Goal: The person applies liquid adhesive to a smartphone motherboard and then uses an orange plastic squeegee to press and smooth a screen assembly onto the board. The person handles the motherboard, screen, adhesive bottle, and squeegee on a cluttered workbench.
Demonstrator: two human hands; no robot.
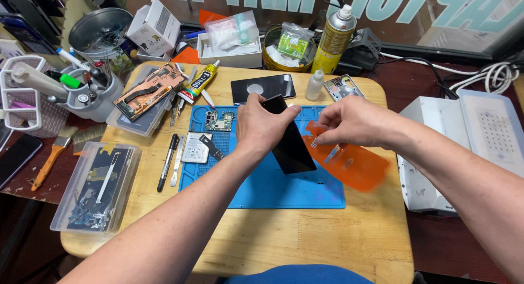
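Where blue mat (262,188) covers cluttered wooden counter (305,235): left hand (265,125) clamped on glossy black phone panel (292,150); right hand (349,123) pinching translucent orange film (355,166) beside it.

I count one blue mat (262,191), one orange film (355,166) and one spray can (334,39). I see two black panels (292,147) (263,88) and two clear trays (97,188) (143,117).

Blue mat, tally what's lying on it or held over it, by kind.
Black phone panel, in left hand: 1
Orange film, in right hand: 1
Circuit board: 1
Silver battery: 1
Total on blue mat: 4
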